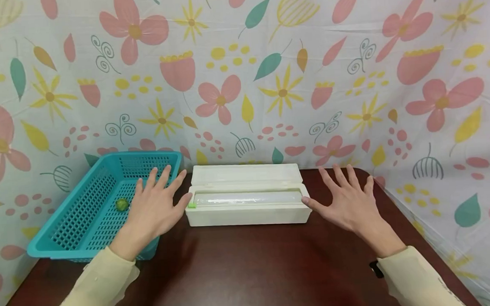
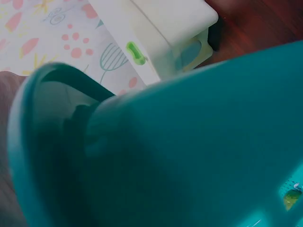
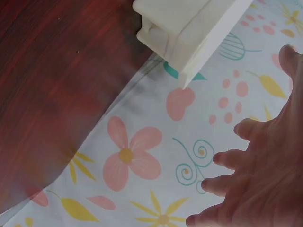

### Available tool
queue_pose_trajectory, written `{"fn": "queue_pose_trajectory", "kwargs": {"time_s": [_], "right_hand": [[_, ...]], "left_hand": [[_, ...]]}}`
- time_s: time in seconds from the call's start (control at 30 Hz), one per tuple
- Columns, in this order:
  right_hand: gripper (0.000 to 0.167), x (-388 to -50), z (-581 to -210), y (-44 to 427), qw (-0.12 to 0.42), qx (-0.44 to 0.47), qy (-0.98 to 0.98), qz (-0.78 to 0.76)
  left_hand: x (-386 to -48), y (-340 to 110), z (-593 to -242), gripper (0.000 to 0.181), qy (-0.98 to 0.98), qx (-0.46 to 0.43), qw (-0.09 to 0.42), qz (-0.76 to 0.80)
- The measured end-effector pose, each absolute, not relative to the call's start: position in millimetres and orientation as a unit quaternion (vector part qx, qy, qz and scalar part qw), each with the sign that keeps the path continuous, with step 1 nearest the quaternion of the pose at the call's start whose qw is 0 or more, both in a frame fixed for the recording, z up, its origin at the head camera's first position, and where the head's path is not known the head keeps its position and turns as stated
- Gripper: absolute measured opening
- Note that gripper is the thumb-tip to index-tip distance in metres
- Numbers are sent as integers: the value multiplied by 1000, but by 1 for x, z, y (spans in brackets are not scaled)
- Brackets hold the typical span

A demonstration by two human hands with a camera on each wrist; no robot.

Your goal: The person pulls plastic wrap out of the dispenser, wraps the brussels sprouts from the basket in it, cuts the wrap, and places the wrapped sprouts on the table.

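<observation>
- Okay, grip state?
- Nothing held. Left hand [image 1: 153,210] sits off the left end of the white box [image 1: 249,217], right hand [image 1: 349,203] off its right end. Fingers spread on both.
- Film roll [image 1: 248,199]?
- Inside the box, raised lid [image 1: 246,174] along the back, green tab [image 1: 192,205] at the left end.
- Failure modes?
- Box is unbraced: a one-sided pull on the film could skid it over the table [image 1: 244,274]. A bump to the lid could drop it onto the roll.
- Further out?
- Teal basket [image 1: 74,253], left of the box. Left hand is over or beside it, can't tell if touching. A low sweep might catch the rim, shove it into the box and set the green round item [image 1: 122,205] inside rolling.
</observation>
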State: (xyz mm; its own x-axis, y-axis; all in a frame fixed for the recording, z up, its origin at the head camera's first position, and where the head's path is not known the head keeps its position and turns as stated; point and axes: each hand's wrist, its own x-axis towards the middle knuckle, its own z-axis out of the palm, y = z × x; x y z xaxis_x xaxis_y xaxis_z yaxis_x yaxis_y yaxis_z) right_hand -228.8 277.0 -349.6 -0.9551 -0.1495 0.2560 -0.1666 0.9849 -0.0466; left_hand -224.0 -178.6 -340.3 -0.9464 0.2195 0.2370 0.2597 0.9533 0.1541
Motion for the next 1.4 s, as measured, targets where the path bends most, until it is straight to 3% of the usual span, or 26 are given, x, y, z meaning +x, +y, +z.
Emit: {"fn": "queue_pose_trajectory", "kwargs": {"time_s": [0.67, 1.17, 1.4], "right_hand": [[106, -222, -355, 282, 159, 141, -975, 70], [69, -245, -363, 282, 112, 183, -958, 191], [56, -257, -363, 278, 88, 203, -950, 219]], "left_hand": [[-220, -174, -333, 72, -975, -174, 106, -86], [-250, -159, -330, 66, -968, -205, -25, -145], [-252, -150, -331, 52, -966, -199, -38, -163]]}}
